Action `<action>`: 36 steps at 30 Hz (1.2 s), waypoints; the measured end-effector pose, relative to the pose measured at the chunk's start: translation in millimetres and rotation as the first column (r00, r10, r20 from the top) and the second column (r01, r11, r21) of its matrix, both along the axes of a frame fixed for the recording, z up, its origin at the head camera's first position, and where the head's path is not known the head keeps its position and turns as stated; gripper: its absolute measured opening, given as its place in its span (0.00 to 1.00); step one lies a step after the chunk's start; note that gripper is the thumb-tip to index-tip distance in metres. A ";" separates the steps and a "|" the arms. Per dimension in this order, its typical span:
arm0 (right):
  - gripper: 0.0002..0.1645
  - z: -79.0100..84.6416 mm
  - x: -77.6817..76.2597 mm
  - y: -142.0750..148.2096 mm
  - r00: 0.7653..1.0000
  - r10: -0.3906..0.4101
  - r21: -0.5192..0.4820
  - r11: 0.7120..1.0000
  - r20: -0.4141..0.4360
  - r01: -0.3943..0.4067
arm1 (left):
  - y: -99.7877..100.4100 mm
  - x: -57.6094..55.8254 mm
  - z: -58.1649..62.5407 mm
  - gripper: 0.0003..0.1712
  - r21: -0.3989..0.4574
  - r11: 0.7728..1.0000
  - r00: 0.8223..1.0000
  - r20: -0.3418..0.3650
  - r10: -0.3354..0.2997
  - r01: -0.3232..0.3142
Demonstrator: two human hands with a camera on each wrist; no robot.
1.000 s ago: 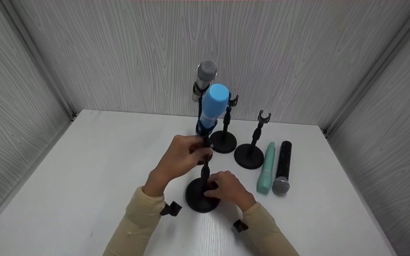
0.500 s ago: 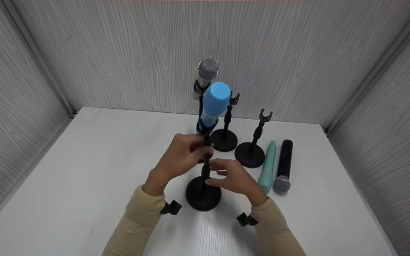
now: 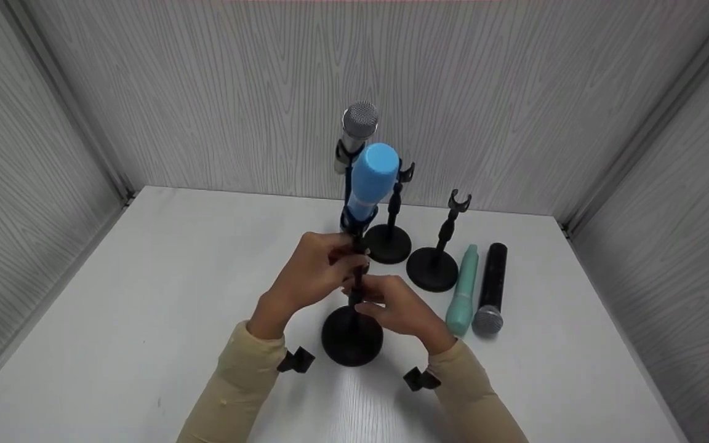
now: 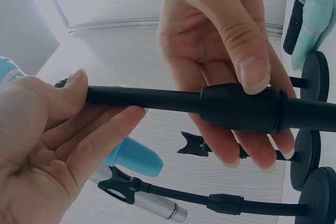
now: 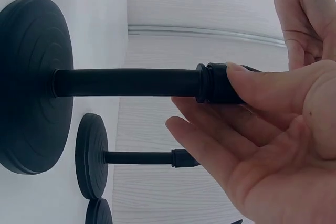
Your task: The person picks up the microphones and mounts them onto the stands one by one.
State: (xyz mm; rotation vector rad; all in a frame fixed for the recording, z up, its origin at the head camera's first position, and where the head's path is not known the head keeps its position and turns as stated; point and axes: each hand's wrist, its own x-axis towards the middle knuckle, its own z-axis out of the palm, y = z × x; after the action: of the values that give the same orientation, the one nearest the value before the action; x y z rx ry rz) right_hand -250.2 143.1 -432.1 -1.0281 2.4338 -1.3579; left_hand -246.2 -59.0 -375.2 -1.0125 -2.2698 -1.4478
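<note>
A black microphone stand [image 3: 352,344] with a round base stands upright on the table, a blue microphone [image 3: 375,175] tilted in its clip. My left hand [image 3: 316,267] pinches the stand's thin upper rod just below the clip. Lower down, my right hand [image 3: 400,307] holds the thicker collar [image 4: 239,107] of the pole, thumb on one side and fingers behind it. In the right wrist view the thumb of my right hand [image 5: 283,124] presses the collar, above the lower pole and base [image 5: 37,85].
Behind stands another stand bearing a silver microphone [image 3: 359,123]. Two stands with bare clips, one at the back [image 3: 387,244] and one to the right [image 3: 432,269], are close by. A green microphone [image 3: 464,292] and a black microphone [image 3: 491,289] lie at the right.
My right hand has risen from near the stand's base to the collar and its fingers have closed around it. The left hand keeps its hold on the upper rod.
</note>
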 end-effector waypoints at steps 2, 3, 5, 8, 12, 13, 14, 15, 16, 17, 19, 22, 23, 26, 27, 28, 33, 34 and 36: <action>0.17 0.4 0.1 -0.8 1.000 -0.015 -0.002 1.000 -0.013 0.015 | 0.0 0.1 0.5 0.06 0.002 1.000 1.000 0.003 -0.004 0.004; 0.16 0.8 0.1 -1.3 0.999 -0.027 -0.002 1.000 -0.020 0.027 | 0.0 0.1 0.9 0.06 0.002 1.000 1.000 0.006 -0.004 0.004; 0.14 1.8 0.2 -2.6 0.998 -0.061 0.004 0.998 -0.036 0.061 | 0.1 0.1 1.3 0.06 0.000 1.000 1.000 0.010 -0.001 0.001; 0.13 4.1 1.1 -5.6 0.989 -0.129 0.039 0.990 -0.079 0.132 | 0.0 -0.1 1.3 0.06 0.002 1.000 1.000 0.022 0.002 -0.002; 0.12 7.7 3.3 -10.6 0.961 -0.212 0.103 0.967 -0.180 0.233 | -0.1 0.3 1.1 0.05 0.003 1.000 1.000 0.025 0.004 -0.004; 0.12 8.4 3.7 -11.8 0.952 -0.227 0.117 0.960 -0.206 0.254 | -0.1 0.3 1.0 0.05 0.003 1.000 1.000 0.023 0.006 -0.006; 0.13 8.9 4.1 -12.7 0.945 -0.237 0.126 0.955 -0.227 0.270 | -0.1 0.3 1.0 0.05 0.001 1.000 1.000 0.021 0.007 -0.007; 0.13 9.5 4.3 -13.4 0.941 -0.240 0.132 0.952 -0.240 0.276 | -0.1 0.4 1.0 0.06 0.000 1.000 1.000 0.018 0.007 -0.007; 0.14 10.0 4.5 -13.8 0.939 -0.239 0.136 0.951 -0.246 0.277 | -0.2 0.7 1.3 0.06 -0.002 1.000 1.000 0.015 0.008 -0.008; 0.15 10.5 4.6 -14.0 0.942 -0.234 0.139 0.952 -0.242 0.273 | -0.3 0.8 1.4 0.06 -0.003 1.000 1.000 0.013 0.008 -0.008; 0.16 11.9 4.8 -13.3 0.951 -0.211 0.141 0.959 -0.227 0.247 | -0.4 0.2 1.1 0.06 -0.005 1.000 1.000 0.013 0.009 -0.009; 0.20 14.4 4.8 -10.8 0.972 -0.158 0.122 0.976 -0.175 0.181 | -0.4 -0.2 0.9 0.06 -0.008 1.000 1.000 0.011 0.007 -0.007; 0.21 15.3 4.7 -9.9 0.979 -0.138 0.108 0.982 -0.150 0.155 | -0.2 -0.9 0.5 0.06 -0.009 1.000 1.000 0.008 0.008 -0.008; 0.20 17.6 4.2 -7.5 0.992 -0.087 0.071 0.993 -0.087 0.093 | 0.0 -1.5 -0.2 0.06 -0.007 1.000 1.000 -0.004 0.009 -0.009; 0.20 18.2 4.0 -7.1 0.995 -0.074 0.063 0.995 -0.072 0.078 | 0.0 -1.8 -0.5 0.05 -0.008 1.000 1.000 -0.009 0.012 -0.012; 0.18 18.6 3.9 -6.9 0.996 -0.065 0.060 0.996 -0.063 0.069 | 0.0 -1.7 -0.7 0.06 -0.006 1.000 1.000 -0.011 0.013 -0.013; 0.14 18.4 5.0 -8.4 0.995 -0.076 0.063 0.995 -0.070 0.081 | -0.5 -1.5 -2.4 0.07 0.000 1.000 1.000 0.002 0.005 -0.005; 0.13 18.1 5.2 -8.9 0.994 -0.085 0.058 0.994 -0.073 0.089 | -0.4 -1.3 -2.5 0.07 0.001 1.000 1.000 0.006 0.001 -0.001; 0.12 17.4 5.9 -9.8 0.989 -0.108 0.047 0.992 -0.098 0.113 | -0.4 -0.8 -2.3 0.07 0.003 1.000 1.000 0.013 0.000 0.000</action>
State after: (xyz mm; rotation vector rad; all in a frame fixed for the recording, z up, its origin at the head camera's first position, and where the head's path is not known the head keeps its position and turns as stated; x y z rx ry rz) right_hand -244.3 133.3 -414.6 -0.9804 2.6175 -1.2983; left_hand -246.9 -59.4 -377.5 -1.0049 -2.2763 -1.4607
